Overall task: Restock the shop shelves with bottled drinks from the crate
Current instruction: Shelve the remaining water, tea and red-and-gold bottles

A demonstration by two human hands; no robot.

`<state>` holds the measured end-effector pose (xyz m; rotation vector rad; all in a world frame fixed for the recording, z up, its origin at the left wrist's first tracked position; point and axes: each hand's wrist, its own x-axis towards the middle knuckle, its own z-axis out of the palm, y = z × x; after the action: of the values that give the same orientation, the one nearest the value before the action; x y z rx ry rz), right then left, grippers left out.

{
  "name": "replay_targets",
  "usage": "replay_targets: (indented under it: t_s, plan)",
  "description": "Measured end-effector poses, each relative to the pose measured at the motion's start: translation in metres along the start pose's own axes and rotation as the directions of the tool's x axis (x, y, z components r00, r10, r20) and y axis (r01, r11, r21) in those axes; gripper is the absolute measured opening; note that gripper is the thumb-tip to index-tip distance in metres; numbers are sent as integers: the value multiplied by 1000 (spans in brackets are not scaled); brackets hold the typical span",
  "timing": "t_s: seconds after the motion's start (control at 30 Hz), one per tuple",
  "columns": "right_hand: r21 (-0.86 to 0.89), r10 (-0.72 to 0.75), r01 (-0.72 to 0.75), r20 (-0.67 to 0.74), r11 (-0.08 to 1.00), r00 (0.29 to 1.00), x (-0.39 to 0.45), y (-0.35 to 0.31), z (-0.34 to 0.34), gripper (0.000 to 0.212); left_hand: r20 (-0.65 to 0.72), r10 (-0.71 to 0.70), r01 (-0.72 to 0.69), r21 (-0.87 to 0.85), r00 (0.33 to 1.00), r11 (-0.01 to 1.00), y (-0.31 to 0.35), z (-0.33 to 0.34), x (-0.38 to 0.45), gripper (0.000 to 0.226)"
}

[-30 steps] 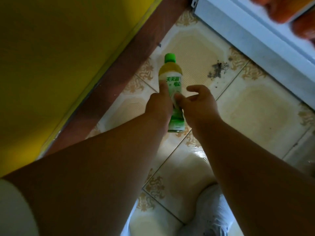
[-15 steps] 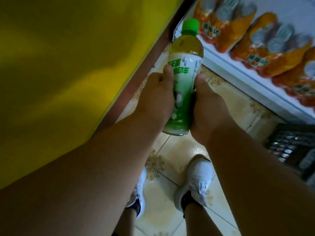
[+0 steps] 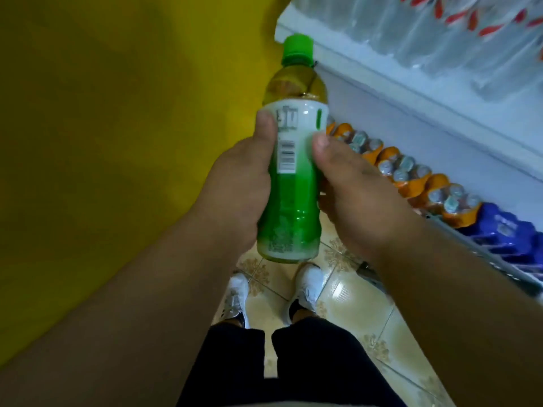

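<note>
**Bottle lifted and turned, barcode now facing the camera**

Raised higher than half a second ago, the green-capped bottle [image 3: 291, 160] is now showing its barcode side rather than the printed front, and its cap is reaching up past the white shelf edge [image 3: 411, 92].

Head view: the left hand [image 3: 238, 195] is wrapping the bottle's left side, thumb lying up along the white label, fingers curled behind it out of sight. The right hand [image 3: 355, 198] is gripping the bottle's right side, thumb pressing on the label edge, its other fingers hidden behind the bottle. The bottle is standing nearly upright between the two hands, held in the air above the white shoes [image 3: 305, 289] and the tiled floor [image 3: 352, 301]. Right of the bottle, orange-wrapped packs [image 3: 411, 174] and blue packs [image 3: 505, 233] are lying on a lower shelf; clear wrapped bottles [image 3: 440, 33] are sitting above the white shelf edge. A yellow wall [image 3: 102, 127] is filling the space left of the bottle.
</note>
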<state>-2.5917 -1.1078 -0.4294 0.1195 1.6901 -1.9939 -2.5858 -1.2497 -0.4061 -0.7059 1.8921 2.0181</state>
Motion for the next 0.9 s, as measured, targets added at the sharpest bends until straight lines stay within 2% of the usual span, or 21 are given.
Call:
replay_targets:
  t_s: [0.1,0.2,0.27,0.37,0.43,0.6,0.67,0.77,0.9]
  plan:
    - [11,-36,36,-30,999,999,-39,-44,2,49,-40,13,-16,-67,999,998,39,14,-33,52]
    - [18,-119,121,-102,992,988,-72,-89,2,40,-27,39,-41,-83,999,996,75,30,-63,57]
    - [47,-198,207,-160,977,967,-94,-115,3,35,67,62,-53,-127,996,990,99,43,-82,59]
    - [128,-290,320,-208,939,934,-122,-145,9,43,266,121,-59,-230,956,971,127,55,-107,71]
    - [160,-315,360,-250,919,916,-140,-159,16,48,339,157,-71,-254,928,965,140,57,-119,74]
    - [46,-373,401,-284,915,883,-184,-161,41,50,493,194,-95,-219,848,971,146,60,-163,64]
    - [109,-362,405,-284,908,888,-199,-152,51,49,511,191,-104,-194,838,975,138,57,-177,64]
    - [296,-306,385,-281,874,910,-221,-142,62,55,499,216,-126,-207,839,970,129,48,-192,65]
    - [237,-278,382,-377,893,884,-248,-137,66,50,417,261,-199,-186,871,962,123,48,-214,56]
